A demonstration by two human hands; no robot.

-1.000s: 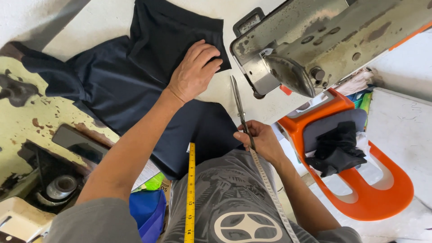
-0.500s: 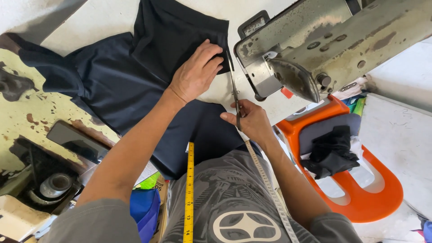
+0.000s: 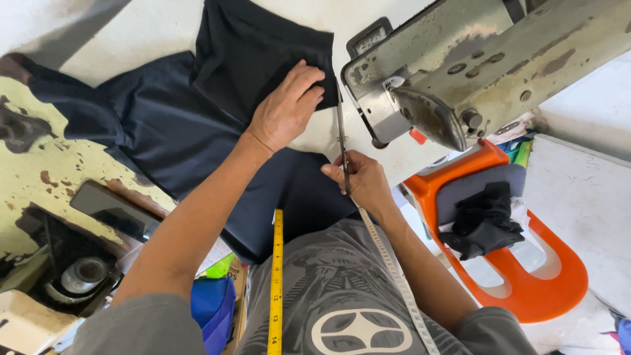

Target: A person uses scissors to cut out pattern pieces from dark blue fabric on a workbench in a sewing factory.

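Observation:
A dark navy cloth (image 3: 177,125) lies spread over the white table, with a folded panel at the top. My left hand (image 3: 286,105) presses flat on that panel near its right edge. My right hand (image 3: 361,181) grips a pair of scissors (image 3: 341,135), blades pointing up toward the cloth's edge beside my left fingers. A yellow and white measuring tape (image 3: 278,283) hangs round my neck over my grey shirt.
A worn grey sewing machine (image 3: 473,66) fills the upper right. An orange plastic chair (image 3: 526,263) with black cloth scraps stands below it. A dark phone (image 3: 115,210) lies on the chipped yellow-green table edge at left.
My right hand has carried the scissors up and left to the cloth's edge. My left hand stays pressed on the folded panel.

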